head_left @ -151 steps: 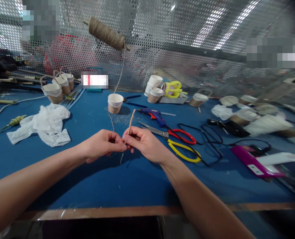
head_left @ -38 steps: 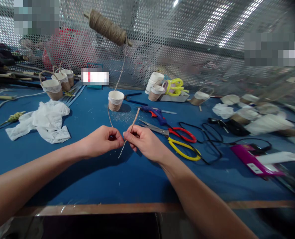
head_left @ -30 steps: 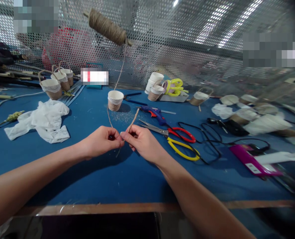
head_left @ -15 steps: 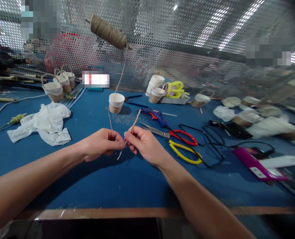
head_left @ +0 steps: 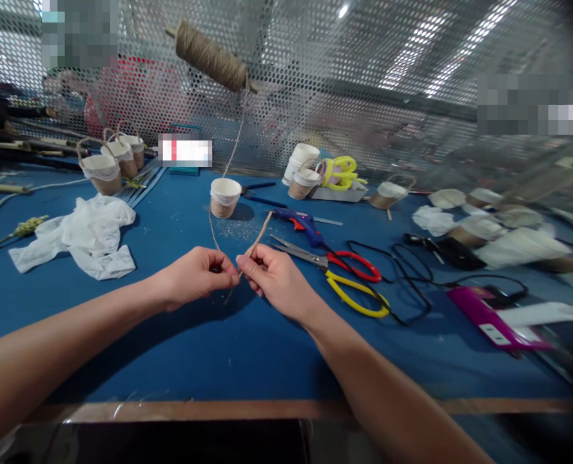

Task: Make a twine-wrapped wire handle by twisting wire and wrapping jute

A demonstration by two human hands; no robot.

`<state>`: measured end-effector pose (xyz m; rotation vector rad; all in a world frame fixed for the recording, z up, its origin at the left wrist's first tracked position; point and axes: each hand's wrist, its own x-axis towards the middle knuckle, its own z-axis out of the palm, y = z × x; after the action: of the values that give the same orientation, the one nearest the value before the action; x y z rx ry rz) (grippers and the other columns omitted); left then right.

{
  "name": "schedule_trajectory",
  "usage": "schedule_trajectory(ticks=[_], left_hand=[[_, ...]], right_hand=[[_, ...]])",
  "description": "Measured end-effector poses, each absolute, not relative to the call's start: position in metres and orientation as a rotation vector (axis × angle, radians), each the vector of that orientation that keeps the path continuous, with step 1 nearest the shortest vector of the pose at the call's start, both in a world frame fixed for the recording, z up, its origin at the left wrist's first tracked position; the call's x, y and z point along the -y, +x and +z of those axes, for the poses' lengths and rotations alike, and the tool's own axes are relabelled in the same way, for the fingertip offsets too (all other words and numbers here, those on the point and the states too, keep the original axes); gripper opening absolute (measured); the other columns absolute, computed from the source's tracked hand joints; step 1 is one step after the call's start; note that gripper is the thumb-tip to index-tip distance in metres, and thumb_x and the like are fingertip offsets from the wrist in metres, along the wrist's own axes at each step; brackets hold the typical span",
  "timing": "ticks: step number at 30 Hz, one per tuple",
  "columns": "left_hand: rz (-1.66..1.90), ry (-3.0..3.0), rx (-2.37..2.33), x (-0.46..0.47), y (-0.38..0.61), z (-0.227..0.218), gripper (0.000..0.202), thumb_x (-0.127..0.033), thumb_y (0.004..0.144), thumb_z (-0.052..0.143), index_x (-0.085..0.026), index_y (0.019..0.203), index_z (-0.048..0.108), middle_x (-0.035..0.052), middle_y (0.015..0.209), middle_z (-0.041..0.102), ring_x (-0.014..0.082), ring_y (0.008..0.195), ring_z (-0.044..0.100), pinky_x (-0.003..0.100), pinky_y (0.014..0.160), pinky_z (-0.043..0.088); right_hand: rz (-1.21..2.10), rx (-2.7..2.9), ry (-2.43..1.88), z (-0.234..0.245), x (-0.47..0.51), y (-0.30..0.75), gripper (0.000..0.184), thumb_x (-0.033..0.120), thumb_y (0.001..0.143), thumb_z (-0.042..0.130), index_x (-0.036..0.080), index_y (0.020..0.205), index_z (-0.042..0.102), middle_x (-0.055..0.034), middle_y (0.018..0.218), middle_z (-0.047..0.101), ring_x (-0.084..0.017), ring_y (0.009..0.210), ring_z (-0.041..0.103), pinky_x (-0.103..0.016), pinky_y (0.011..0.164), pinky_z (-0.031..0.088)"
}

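My left hand (head_left: 203,276) and my right hand (head_left: 267,274) meet over the near half of the blue table, fingertips almost touching. Both are closed in a pinch on a thin twine (head_left: 263,233), whose brown end sticks up past my right fingers. A thin tail hangs blurred below the fingertips. The strand runs from my left hand up past a small cup (head_left: 225,198) with a white lining, toward a twine spool (head_left: 211,57) hung on the mesh. Just beyond my right hand lie a blue glue gun (head_left: 300,225) and scissors (head_left: 315,256) with red and yellow handles.
Small handled cups (head_left: 101,174) stand at the left behind crumpled white fabric (head_left: 86,235). Pliers (head_left: 257,191), white cups (head_left: 301,161) and a yellow coil (head_left: 341,171) lie at the back. Black cable loops toward a purple power strip (head_left: 496,322) at right. Perforated metal mesh (head_left: 354,96) closes the back.
My hands stay pinched on the twine and shift very slightly. The tail below the fingertips, bright and distinct before, now looks thin and blurred. The whole view has shifted a little.
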<state>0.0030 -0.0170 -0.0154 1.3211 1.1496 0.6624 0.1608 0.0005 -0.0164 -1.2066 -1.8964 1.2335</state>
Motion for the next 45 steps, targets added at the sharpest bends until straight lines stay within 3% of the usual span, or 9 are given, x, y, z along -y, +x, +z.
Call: schedule_trajectory(ticks=[8,13,18,21,28,37,45], left_hand=[[0.675,1.483,-1.149,0.014,0.0,-0.022,0.011,-0.024,0.066,0.054,-0.014,0.062,0.052,-0.0041,0.058,0.051,0.0075,0.054,0.041,0.022,0.053,0.032],[0.665,1.451,-1.162,0.015,0.001,-0.019,0.015,-0.027,0.066,0.056,-0.013,0.063,0.052,-0.0052,0.056,0.047,0.0058,0.05,0.036,0.021,0.048,0.027],[0.624,1.302,-1.064,0.016,0.0,-0.011,0.018,-0.029,0.067,0.058,-0.014,0.062,0.05,-0.0068,0.053,0.041,0.0037,0.044,0.028,0.02,0.042,0.019],[0.618,1.266,-1.028,0.016,-0.002,-0.01,0.018,-0.028,0.068,0.059,-0.013,0.062,0.05,-0.0065,0.054,0.042,0.0033,0.044,0.029,0.02,0.042,0.019],[0.559,1.416,-1.067,0.013,-0.005,-0.008,0.014,-0.026,0.068,0.057,-0.013,0.071,0.055,-0.006,0.057,0.044,0.0049,0.048,0.033,0.019,0.044,0.024],[0.604,1.592,-1.172,0.012,-0.005,-0.013,0.014,-0.027,0.067,0.056,-0.013,0.066,0.057,-0.005,0.057,0.05,0.006,0.05,0.038,0.02,0.049,0.029],[0.637,1.431,-1.134,0.015,-0.001,-0.015,0.019,-0.031,0.067,0.059,-0.014,0.061,0.051,-0.0059,0.054,0.044,0.0052,0.048,0.032,0.02,0.044,0.024]], right_hand=[[1.086,1.929,-1.26,-0.021,-0.001,0.158,0.027,0.039,0.078,0.052,0.017,0.065,0.046,0.0056,0.046,0.044,-0.007,0.04,0.038,-0.021,0.041,0.03],[1.123,1.9,-1.25,-0.021,0.0,0.157,0.029,0.04,0.077,0.053,0.017,0.063,0.045,0.0049,0.048,0.045,-0.007,0.041,0.039,-0.021,0.04,0.03],[1.428,1.769,-1.021,-0.018,-0.002,0.16,0.021,0.036,0.075,0.057,0.016,0.075,0.051,0.0022,0.062,0.051,-0.007,0.05,0.046,-0.021,0.045,0.039],[1.511,1.741,-0.954,-0.018,-0.004,0.163,0.018,0.033,0.075,0.057,0.016,0.075,0.051,0.0031,0.061,0.049,-0.007,0.051,0.047,-0.02,0.045,0.04],[1.411,1.813,-1.037,-0.016,-0.004,0.165,0.017,0.031,0.078,0.053,0.016,0.073,0.049,0.0042,0.057,0.047,-0.006,0.049,0.045,-0.019,0.044,0.039],[1.309,1.879,-1.131,-0.019,-0.005,0.165,0.02,0.035,0.079,0.052,0.016,0.074,0.048,0.004,0.056,0.046,-0.007,0.046,0.044,-0.021,0.045,0.039],[1.323,1.855,-1.071,-0.016,-0.001,0.162,0.019,0.033,0.076,0.056,0.016,0.071,0.05,0.0036,0.06,0.048,-0.006,0.048,0.045,-0.02,0.044,0.039]])
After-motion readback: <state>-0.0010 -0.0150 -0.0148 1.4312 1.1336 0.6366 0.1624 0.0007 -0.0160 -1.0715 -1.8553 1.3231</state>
